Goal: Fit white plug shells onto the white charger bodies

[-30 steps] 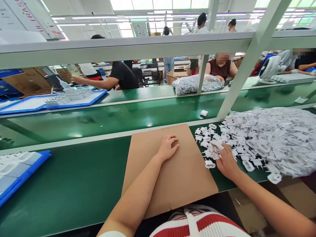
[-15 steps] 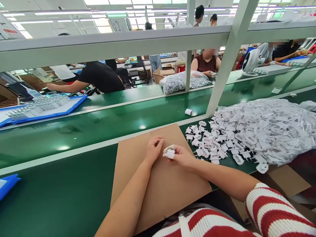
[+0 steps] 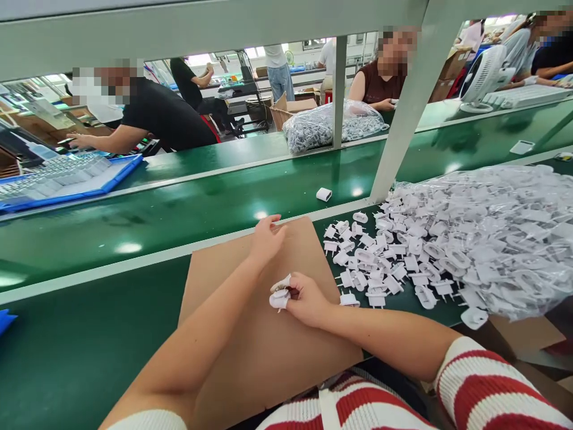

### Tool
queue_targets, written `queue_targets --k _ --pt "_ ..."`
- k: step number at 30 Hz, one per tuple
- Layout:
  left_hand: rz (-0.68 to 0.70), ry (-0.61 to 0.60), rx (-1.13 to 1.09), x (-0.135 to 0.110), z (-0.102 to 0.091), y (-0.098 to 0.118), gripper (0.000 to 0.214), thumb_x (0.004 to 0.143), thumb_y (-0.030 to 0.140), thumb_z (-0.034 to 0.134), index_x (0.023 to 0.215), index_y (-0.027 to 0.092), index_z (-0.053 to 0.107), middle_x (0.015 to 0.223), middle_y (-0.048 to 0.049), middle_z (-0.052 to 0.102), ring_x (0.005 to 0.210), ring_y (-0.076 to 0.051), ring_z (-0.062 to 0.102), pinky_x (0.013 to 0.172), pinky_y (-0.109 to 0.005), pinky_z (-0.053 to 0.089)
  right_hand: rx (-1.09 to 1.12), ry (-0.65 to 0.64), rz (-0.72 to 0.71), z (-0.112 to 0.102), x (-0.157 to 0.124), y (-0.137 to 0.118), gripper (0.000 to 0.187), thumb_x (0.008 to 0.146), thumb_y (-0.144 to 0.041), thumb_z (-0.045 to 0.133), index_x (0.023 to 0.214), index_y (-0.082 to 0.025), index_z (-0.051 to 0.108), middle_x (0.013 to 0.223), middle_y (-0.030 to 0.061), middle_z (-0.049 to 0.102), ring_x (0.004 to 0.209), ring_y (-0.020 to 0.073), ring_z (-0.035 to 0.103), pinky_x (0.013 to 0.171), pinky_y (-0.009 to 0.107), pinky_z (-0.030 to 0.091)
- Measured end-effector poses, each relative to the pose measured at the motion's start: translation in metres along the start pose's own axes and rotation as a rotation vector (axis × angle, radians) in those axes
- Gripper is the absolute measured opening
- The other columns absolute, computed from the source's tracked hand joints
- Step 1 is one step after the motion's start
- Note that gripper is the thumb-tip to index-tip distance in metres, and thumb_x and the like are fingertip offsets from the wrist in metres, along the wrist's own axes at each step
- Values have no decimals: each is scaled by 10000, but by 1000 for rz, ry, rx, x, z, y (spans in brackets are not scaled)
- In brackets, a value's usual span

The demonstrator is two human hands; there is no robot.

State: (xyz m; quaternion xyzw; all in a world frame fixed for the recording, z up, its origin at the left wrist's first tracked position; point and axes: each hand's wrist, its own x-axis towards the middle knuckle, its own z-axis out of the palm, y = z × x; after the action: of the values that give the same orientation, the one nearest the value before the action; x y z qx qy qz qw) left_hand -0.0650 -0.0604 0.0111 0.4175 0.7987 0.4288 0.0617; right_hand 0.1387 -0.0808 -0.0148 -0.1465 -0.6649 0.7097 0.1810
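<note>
My right hand [image 3: 304,298] rests on a brown cardboard sheet [image 3: 250,352] and pinches a small white plug part [image 3: 280,297] between white-capped fingertips. My left hand [image 3: 267,236] is farther out near the sheet's back edge, fingers curled, with nothing visible in it. Just right of the sheet lies a spread of loose white plug parts [image 3: 380,263], running into a big heap of them in clear plastic [image 3: 487,233].
A green conveyor belt [image 3: 179,209] runs across beyond the sheet, with one white part [image 3: 323,194] on it. A slanted metal post [image 3: 398,137] stands behind the heap. A blue tray [image 3: 67,179] sits far left. Other people work across the line beside a bag of parts [image 3: 322,125].
My right hand left the pile with a plug part and came onto the cardboard. My left hand rose from the sheet and reached farther out toward its back edge. The view tilted down.
</note>
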Motion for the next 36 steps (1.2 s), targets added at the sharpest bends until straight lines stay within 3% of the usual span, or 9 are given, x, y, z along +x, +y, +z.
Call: queue_targets --k 5,10,13,17,21,25,29,32,36 --pt "259 -222 121 74 46 45 525 793 124 663 1313 193 656 1434 -101 610 1421 -344 443 1241 -523 337 -227 -46 -111 -2 -3 -3 205 774 -31 630 844 -216 681 901 15 585 815 166 568 742 301 474" --pt "307 -396 148 122 93 63 555 707 12 620 1241 150 680 1467 -133 584 1459 -337 395 1264 -505 281 -305 -40 -135 -2 -2 -2 169 763 -46 659 801 -208 629 898 16 542 803 162 549 700 285 445" --pt "257 -418 110 136 103 61 320 753 79 642 1054 160 713 1325 -164 655 1386 -350 451 1229 -517 314 -300 -28 -141 0 -2 5 171 743 -50 689 814 -205 672 931 32 540 859 182 568 719 295 473" --pt "162 -355 -28 132 92 53 178 731 133 709 904 173 701 1206 -173 682 1338 -370 463 1212 -496 304 -122 13 -169 3 -2 7 184 773 -95 710 902 -218 754 933 35 567 883 186 607 762 307 533" --pt "-21 -226 -246 100 64 38 190 844 294 677 973 155 690 1116 -153 701 1191 -343 576 1081 -444 438 147 152 -153 -3 3 -14 235 821 -346 794 1035 -251 791 981 32 602 857 170 644 798 320 583" --pt "-242 -144 -522 39 27 21 365 986 436 475 1102 131 639 1087 -163 725 984 -271 675 850 -379 552 363 326 -32 -18 9 -42 393 750 -416 860 1086 -236 762 981 28 703 863 168 694 857 338 591" --pt "-365 -174 -746 -35 -16 14 363 944 417 612 1146 118 642 1188 -173 728 1035 -247 690 917 -373 556 572 378 113 -35 11 -62 498 630 -392 940 1049 -219 734 1007 32 771 929 201 743 897 368 608" --pt "-361 -195 -778 -86 -34 19 504 837 400 807 1246 158 640 1248 -128 718 1130 -255 669 1049 -408 505 584 319 175 -42 10 -72 474 593 -384 965 977 -212 746 1046 30 778 957 210 755 935 375 610" --pt "-185 -212 -694 -128 -31 30 483 855 438 806 1242 183 668 1265 -115 706 1167 -283 658 1081 -456 488 382 260 141 -46 7 -77 425 668 -422 929 1003 -223 759 1038 36 776 950 214 745 910 398 615"
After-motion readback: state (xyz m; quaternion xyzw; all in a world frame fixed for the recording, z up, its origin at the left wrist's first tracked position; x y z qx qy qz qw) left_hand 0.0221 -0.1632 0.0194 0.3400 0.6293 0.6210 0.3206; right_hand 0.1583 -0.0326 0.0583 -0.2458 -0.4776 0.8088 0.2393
